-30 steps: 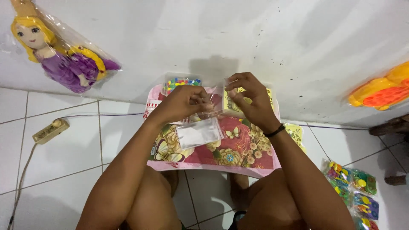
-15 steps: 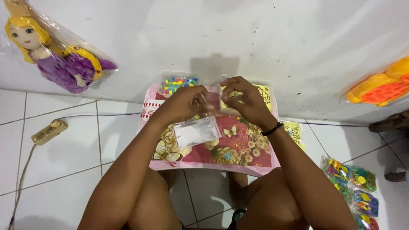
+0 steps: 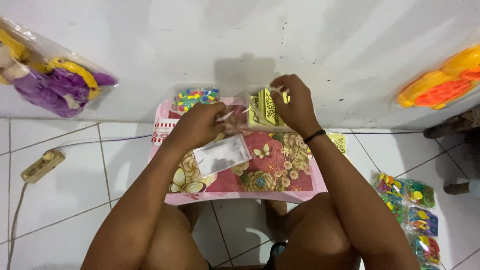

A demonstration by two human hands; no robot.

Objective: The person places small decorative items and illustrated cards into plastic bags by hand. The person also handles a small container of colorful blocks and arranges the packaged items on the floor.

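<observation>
Small pink floral worktop [image 3: 280, 175] against white wall. Left hand [image 3: 200, 125] at its middle, fingers pinched closed on top edge of clear plastic bag [image 3: 221, 154], which hangs toward near side. Right hand [image 3: 292, 102] farther right, fingertips pinched over yellow cards [image 3: 267, 107]; contents unclear. Tub of coloured beads [image 3: 192, 97] far left.

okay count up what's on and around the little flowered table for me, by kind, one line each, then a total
Clear plastic bags held in the left hand: 1
Tubs of mixed coloured beads: 1
Stacks of yellow cards, under the right hand: 1
Bagged dolls against the wall: 1
Orange and yellow toys, far right: 1
Power strips on the floor: 1
Total: 6
</observation>
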